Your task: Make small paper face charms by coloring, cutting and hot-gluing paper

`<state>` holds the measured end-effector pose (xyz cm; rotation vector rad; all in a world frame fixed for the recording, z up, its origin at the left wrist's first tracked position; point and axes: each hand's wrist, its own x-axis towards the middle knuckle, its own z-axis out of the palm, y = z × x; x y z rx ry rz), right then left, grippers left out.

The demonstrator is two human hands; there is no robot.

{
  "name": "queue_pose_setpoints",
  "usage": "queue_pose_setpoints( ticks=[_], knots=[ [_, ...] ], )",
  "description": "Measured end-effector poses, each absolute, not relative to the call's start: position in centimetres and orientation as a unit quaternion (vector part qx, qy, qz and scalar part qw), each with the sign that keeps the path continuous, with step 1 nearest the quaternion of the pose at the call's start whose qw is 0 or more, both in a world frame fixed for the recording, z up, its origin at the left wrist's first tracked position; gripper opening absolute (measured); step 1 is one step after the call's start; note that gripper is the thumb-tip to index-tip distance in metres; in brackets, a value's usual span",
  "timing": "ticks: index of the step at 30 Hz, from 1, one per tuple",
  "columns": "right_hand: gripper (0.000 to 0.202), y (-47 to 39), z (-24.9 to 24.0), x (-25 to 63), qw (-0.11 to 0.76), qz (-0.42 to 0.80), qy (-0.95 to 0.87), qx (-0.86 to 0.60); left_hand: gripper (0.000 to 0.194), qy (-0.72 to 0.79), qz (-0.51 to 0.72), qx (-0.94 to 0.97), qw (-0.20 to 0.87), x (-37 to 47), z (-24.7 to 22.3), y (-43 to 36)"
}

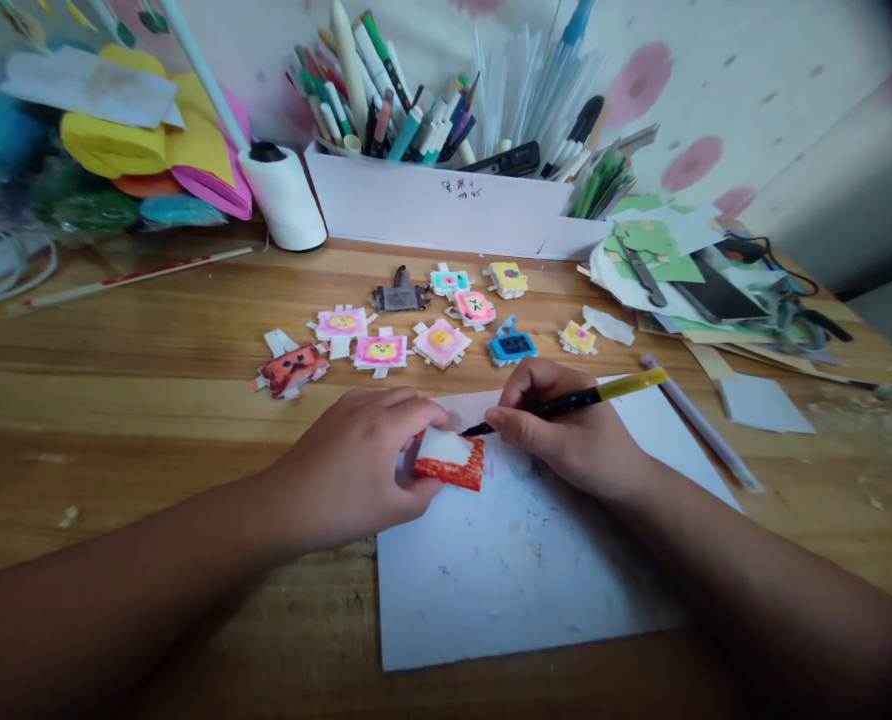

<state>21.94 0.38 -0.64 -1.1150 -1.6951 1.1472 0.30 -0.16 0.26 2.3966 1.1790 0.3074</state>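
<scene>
My left hand (363, 465) pinches the left side of a small square card (450, 470), which is red around its edges and white in the middle. In my right hand (566, 430) is a black marker with a yellow end (630, 385), its tip at the card's upper edge. Both hands are over a white sheet (506, 570) that has faint marks on it. Beyond them lie several small coloured paper pieces, among them a red one (294, 370), a blue one (513, 346) and a dark grey one (401, 295).
A white box (446, 205) of pens stands at the back, beside a white thread spool (285, 200). Rolled coloured material (116, 145) is at the back left. Paper scraps and a phone (723, 290) lie at the right, with a pale purple stick (705, 425) nearer.
</scene>
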Motion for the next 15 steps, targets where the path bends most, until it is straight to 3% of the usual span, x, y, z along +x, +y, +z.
queue_pose_setpoints(
  ticks=[15],
  knots=[
    [0.019, 0.24, -0.31, 22.14, 0.377, 0.492, -0.655, -0.432, 0.039, 0.410, 0.121, 0.875, 0.227, 0.05, 0.18, -0.05]
  ],
)
